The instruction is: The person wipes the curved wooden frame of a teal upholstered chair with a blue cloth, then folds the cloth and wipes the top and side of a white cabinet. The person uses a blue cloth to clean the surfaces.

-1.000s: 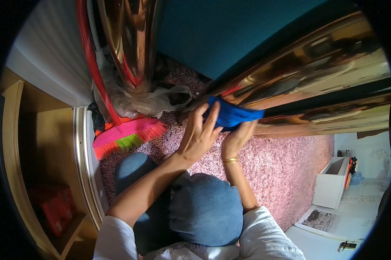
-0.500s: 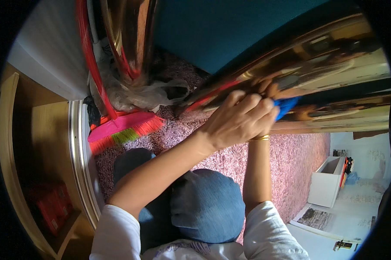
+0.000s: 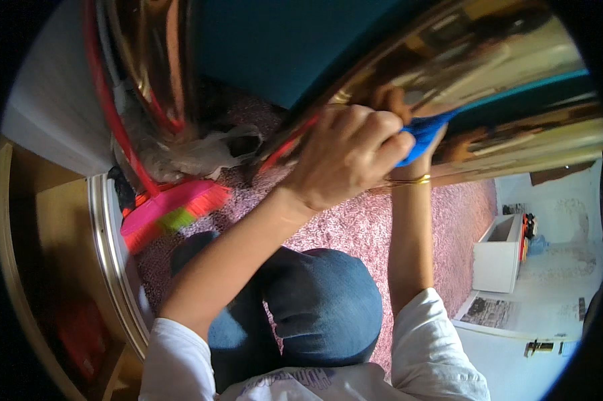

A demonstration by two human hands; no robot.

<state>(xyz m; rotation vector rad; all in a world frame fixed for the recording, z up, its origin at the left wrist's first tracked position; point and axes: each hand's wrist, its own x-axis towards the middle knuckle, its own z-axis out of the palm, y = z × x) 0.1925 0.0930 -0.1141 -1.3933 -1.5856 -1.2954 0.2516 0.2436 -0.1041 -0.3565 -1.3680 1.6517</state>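
Observation:
A bunched blue cloth (image 3: 418, 139) lies against the shiny gold, rounded frame (image 3: 478, 63) of a piece of furniture. Curled at the cloth's left side is my left hand (image 3: 348, 150), its knuckles up and its fingers closed on the cloth's edge. My right hand (image 3: 436, 144) is on the cloth's right side, mostly covered by it and by the left hand, so its fingers are hidden. A gold bracelet (image 3: 412, 180) circles the right wrist. Reflections of hands and cloth show in the polished gold surface.
Pink shaggy carpet (image 3: 452, 234) lies below my bent knees (image 3: 328, 301). On the left are a pink broom (image 3: 171, 208), a crumpled clear plastic bag (image 3: 181, 157) and a wooden cabinet (image 3: 61, 220). A white box (image 3: 495, 264) stands at the right by a white door (image 3: 509, 354).
Both hands have shifted slightly up along the gold frame, the left one also leftward. More of the blue cloth shows between them. The whole view has turned a little.

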